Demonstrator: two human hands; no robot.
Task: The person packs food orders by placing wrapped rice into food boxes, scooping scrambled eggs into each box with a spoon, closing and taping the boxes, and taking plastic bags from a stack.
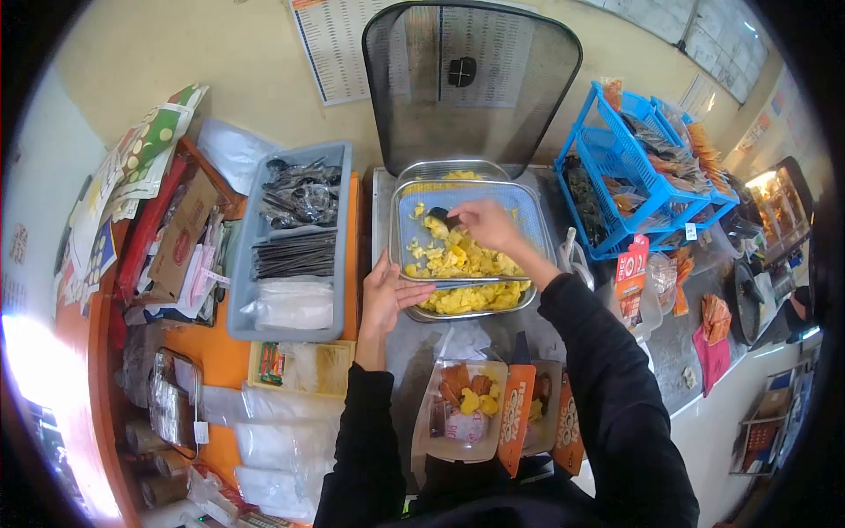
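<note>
The right hand (480, 223) is closed around a dark utensil (447, 218), whose lower end is hard to make out among the yellow food pieces (471, 262) in the upper mesh tray (528, 207). The left hand (393, 295) is at that tray's near left corner, thumb up by the side and fingers stretched along the near rim; I cannot tell whether it clasps the metal or only steadies it.

The upper tray hides most of the lower tray (440, 318), so only a near band of its yellow contents shows — plus a sliver at the far end. Both are on the grey desk (414, 352).

Nearer the body, a clear container (464, 440) carries yellow pieces and reddish-brown food; a wrapped item inside has print too small to read. Another container beside it is largely covered by orange card sleeves (517, 414), and the right forearm passes just beside them.

Room is tight: a dark mesh cover (471, 97) stands upright behind the trays, a grey bin (345, 264) of packets is to the left, and a blue rack (607, 238) is near on the right. Only a narrow strip of desk separates trays from containers. Dark rounded corners cut off the outer surroundings.
</note>
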